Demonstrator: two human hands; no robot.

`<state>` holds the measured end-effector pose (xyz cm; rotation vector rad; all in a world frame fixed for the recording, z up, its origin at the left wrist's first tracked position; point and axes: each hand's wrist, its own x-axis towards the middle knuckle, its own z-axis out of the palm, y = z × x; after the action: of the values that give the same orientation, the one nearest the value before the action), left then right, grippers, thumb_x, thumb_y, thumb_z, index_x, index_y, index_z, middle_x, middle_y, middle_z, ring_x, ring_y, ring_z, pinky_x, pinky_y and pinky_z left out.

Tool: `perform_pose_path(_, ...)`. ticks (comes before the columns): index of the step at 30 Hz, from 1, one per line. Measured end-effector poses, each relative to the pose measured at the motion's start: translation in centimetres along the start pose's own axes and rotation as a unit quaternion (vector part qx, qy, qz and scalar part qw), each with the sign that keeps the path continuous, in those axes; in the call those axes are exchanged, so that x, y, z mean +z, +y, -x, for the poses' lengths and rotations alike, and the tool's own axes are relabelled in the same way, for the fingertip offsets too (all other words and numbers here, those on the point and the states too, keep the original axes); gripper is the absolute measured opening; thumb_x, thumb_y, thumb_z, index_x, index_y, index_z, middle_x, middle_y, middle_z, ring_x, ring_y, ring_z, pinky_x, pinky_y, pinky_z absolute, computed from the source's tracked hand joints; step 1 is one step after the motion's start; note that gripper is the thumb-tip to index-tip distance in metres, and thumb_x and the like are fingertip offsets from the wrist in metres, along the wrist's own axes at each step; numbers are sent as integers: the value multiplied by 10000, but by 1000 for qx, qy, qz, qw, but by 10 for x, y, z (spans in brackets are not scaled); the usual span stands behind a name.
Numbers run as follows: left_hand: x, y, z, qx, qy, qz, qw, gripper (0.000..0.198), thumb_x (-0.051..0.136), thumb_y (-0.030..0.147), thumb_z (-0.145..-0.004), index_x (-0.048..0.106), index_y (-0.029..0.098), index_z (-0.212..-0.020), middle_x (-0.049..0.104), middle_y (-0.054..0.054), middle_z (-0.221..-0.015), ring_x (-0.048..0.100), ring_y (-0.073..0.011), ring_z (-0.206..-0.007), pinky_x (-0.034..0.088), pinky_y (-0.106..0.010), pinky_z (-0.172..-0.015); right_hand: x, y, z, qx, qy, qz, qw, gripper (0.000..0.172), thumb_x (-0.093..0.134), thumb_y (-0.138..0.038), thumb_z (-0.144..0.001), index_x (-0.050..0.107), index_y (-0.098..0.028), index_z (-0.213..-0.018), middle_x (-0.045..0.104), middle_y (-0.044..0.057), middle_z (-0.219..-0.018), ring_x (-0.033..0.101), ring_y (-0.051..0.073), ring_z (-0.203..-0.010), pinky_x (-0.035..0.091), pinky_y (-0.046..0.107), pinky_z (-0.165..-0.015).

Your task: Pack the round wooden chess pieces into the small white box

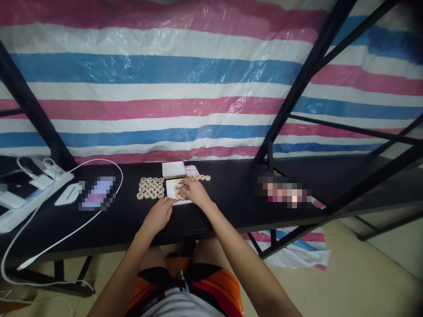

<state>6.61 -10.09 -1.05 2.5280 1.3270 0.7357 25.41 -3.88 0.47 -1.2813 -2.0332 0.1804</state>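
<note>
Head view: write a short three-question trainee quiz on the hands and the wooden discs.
1. True or false: the right hand rests over the white tray that holds some discs.
2. Where does the loose group of wooden discs lie relative to the tray? A) left of it B) right of it C) stacked on the white box
3. Fill in: the left hand touches the tray's ____ edge.

Key
1. True.
2. A.
3. Near; its fingers reach the tray's front left corner on the black table.

Phone (pixel 98 193) blurred; marks on round pieces (pixel 151 188) too small.
</note>
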Motion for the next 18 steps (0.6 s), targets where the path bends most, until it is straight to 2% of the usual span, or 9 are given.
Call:
perform_pose_path(4,-1,1,0,-2,-5,-7,1000,332,362,122,-901,589,181,-1137,597,-78,-1039,552,-194,-974,464,-342,-880,10,-15,-21,-26,-69,71,995,160,557,-164,-821,647,-180,-952,674,75,-944,571,201,-941,409,280,-823)
perform_pose_path(7,-1,1,0,-5,-4,-11,1000,329,366,119,-899,593,182,-1128,600,-78,-1043,553,-195,-975,463,-340,-880,17,-15,-31,-25,-105,94,990,138,542,-195,-847,672,-173,-888,679,89,-910,583,200,-905,412,276,-802)
perform_pose_path(11,-1,2,1,-5,-4,-6,1000,336,362,121,-904,590,185,-1142,600,-77,-1045,553,-189,-979,458,-334,-891,12,3,-30,-59,-84,92,990,200,500,-248,-885,688,-182,-907,662,84,-974,559,197,-933,394,301,-875)
perform_pose_path(13,-1,3,1,-10,-5,-3,1000,328,356,136,-914,594,177,-1135,600,-80,-1040,552,-190,-989,455,-335,-900,1,22,-25,-22,-42,110,993,237,466,-210,-890,677,-183,-992,645,92,-1029,540,207,-975,391,316,-900)
perform_pose_path(16,-2,3,1,-14,-6,1,1000,326,351,143,-920,593,178,-1135,601,-79,-1050,550,-189,-1003,452,-335,-910,-19,58,-14,100,26,157,982,376,476,-150,-847,589,-180,-1204,534,130,-1261,495,249,-1080,390,359,-924)
perform_pose_path(18,-1,2,1,-13,-4,1,1000,326,354,143,-919,594,185,-1136,603,-75,-1049,552,-186,-1002,454,-334,-908,-27,78,-7,174,44,170,969,490,509,-174,-826,497,-189,-1316,442,138,-1367,483,268,-1122,397,370,-924)
